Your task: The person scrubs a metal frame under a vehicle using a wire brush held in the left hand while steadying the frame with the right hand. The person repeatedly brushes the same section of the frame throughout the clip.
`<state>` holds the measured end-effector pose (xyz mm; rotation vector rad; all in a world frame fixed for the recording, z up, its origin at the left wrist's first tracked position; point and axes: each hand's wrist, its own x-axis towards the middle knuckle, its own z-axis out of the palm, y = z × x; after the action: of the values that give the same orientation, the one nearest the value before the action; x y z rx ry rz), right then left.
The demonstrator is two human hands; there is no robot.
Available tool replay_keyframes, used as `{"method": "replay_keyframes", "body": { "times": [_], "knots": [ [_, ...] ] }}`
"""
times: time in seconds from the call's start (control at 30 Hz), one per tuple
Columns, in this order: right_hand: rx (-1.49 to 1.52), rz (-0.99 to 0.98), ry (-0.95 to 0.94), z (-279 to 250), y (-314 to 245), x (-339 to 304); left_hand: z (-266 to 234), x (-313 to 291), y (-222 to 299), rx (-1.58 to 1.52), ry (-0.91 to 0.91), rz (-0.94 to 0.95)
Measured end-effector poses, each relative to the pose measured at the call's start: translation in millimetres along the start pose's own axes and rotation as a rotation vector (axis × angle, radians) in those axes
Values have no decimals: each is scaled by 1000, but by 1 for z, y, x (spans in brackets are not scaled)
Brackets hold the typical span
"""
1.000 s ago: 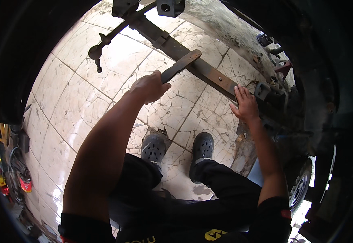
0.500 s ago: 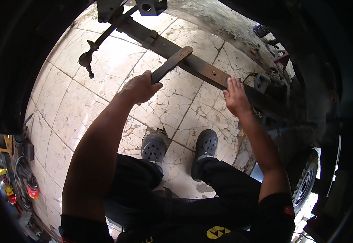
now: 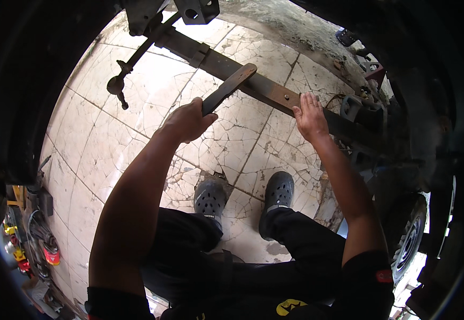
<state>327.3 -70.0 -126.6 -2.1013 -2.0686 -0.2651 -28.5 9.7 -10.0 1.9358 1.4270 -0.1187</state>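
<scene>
My left hand (image 3: 187, 120) is closed round the near end of a flat, dark metal bar (image 3: 225, 90). The bar's rounded, rusty far end lies across a long leaf spring (image 3: 222, 65), which runs slantwise from the upper left to the right. Farther right, my right hand (image 3: 312, 118) rests with fingers stretched out at the spring's near edge. Just left of those fingers, a small bolt head (image 3: 287, 97) sits on a rust-brown stretch of the spring. A clip (image 3: 199, 55) wraps the spring toward its upper left.
A rod with a ball joint (image 3: 115, 85) hangs at the upper left. A wheel (image 3: 410, 240) stands at the lower right. Cracked floor tiles (image 3: 136, 122) lie below, under my grey clogs (image 3: 210, 198). Tools, cables and a red can (image 3: 51, 255) lie at the lower left.
The whole view has shifted slightly. Both hands keep nearly the same places, the left still gripping the bar and the right still against the spring.
</scene>
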Motion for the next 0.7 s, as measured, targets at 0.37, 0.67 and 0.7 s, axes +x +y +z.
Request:
{"method": "replay_keyframes", "body": {
  "times": [0.37,0.67,0.7],
  "knots": [
    [-34,-51,65,1,-10,-4,7,6,-14,49,79,63],
    [-31,-98,71,2,-25,-21,-1,2,-9,63,17,20],
    [-48,-115,73,-2,-28,-21,-1,1,-10,34,30,31]
  ]
}}
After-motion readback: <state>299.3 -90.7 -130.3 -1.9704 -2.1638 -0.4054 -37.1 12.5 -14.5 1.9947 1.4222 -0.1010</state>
